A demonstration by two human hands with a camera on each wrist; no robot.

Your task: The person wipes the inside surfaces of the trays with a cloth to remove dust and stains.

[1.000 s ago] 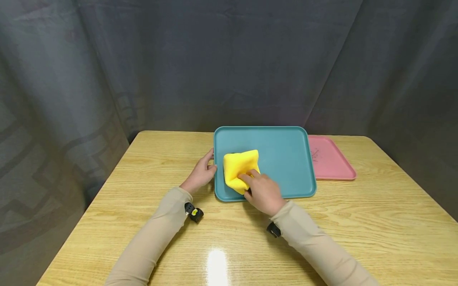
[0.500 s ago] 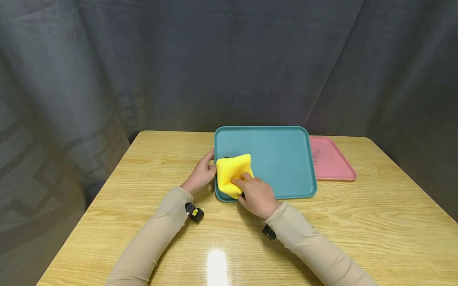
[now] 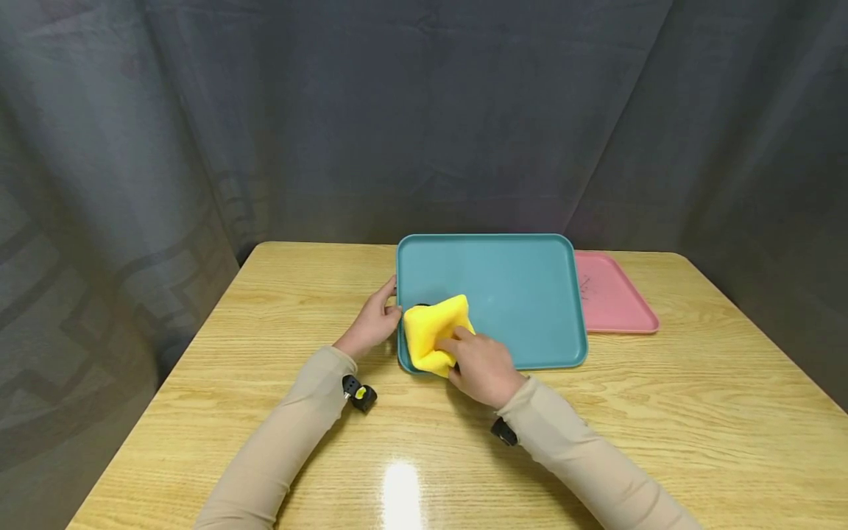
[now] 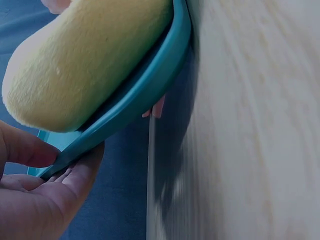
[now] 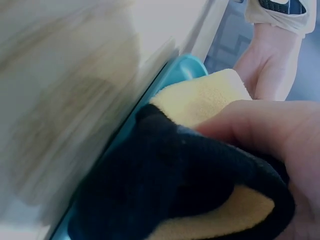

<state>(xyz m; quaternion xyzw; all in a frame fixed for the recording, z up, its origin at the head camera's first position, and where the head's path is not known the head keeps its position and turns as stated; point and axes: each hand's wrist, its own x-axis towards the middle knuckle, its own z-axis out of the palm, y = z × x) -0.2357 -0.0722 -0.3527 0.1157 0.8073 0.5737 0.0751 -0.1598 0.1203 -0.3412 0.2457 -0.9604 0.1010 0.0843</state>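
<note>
A blue-green tray (image 3: pixel 523 294) is in the middle of the head view. My left hand (image 3: pixel 371 322) pinches its left rim, thumb (image 4: pixel 30 145) above and fingers underneath in the left wrist view, where that edge stands off the table. On the tray's front left corner lies a yellow cloth (image 3: pixel 429 333), bunched, with a dark side (image 5: pixel 150 165) visible in the right wrist view. My right hand (image 3: pixel 485 366) grips the cloth from the right and holds it against the tray. The cloth hides that corner's surface.
A pink tray (image 3: pixel 616 298) with a dark drawing sits at the right, partly covered by the blue-green tray. Everything stands on a wooden table (image 3: pixel 318 280). A grey curtain (image 3: pixel 424 132) hangs behind the table's far edge.
My right hand has moved the cloth left and towards me across the tray, then slightly back to the right. The left hand has stayed at the rim.
</note>
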